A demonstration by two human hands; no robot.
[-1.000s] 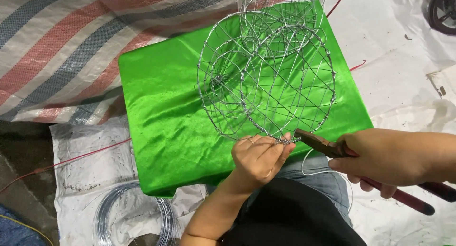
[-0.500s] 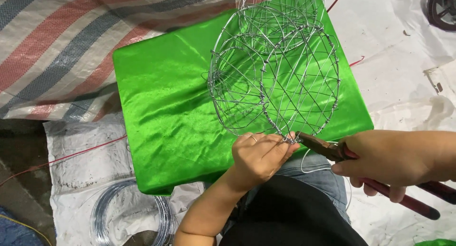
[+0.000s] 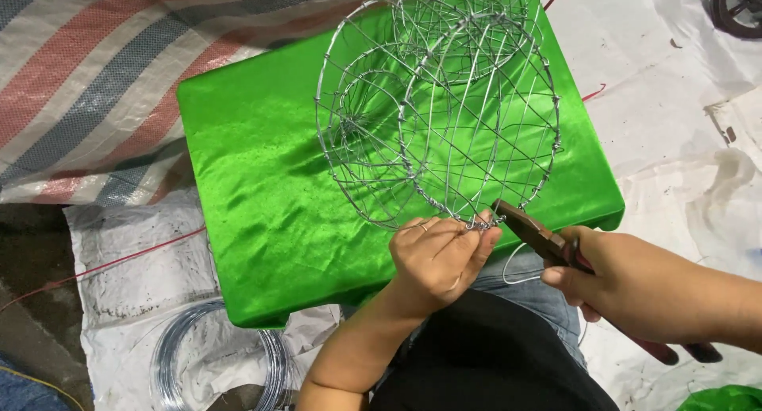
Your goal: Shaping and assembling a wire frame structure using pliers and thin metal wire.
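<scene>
**Operator A:** Since the earlier frame, the wire frame (image 3: 436, 109) had shifted toward the right of the view, and the green satin cushion (image 3: 262, 181) under it had shifted with it. What was the position of each hand?

**Operator B:** The left hand (image 3: 436, 256) was closed at the near rim of the wire frame, fingertips pinched on the twisted wire joint (image 3: 484, 220). The right hand (image 3: 635, 288) was wrapped shut around the handles of the pliers (image 3: 540, 236). The plier nose pointed left and far, its tip at the same joint, just beside the left fingertips.

**Operator A:** Location of the wire frame?

**Operator B:** It lay tilted on the green cushion, toward the far right part of it. Its near edge reached the near side of the cushion, directly in front of the person's lap. Several round hoops were joined by thin straight wires to form a rounded cage.

**Operator A:** Surroundings?

**Operator B:** A loose length of thin wire (image 3: 520, 268) curved between the two hands, above the jeans. A coil of wire (image 3: 214, 363) lay on white sheeting (image 3: 135, 276) at near left. A striped tarpaulin (image 3: 103, 70) covered the far left, and a thin red cord (image 3: 119, 260) ran across the sheeting.
</scene>
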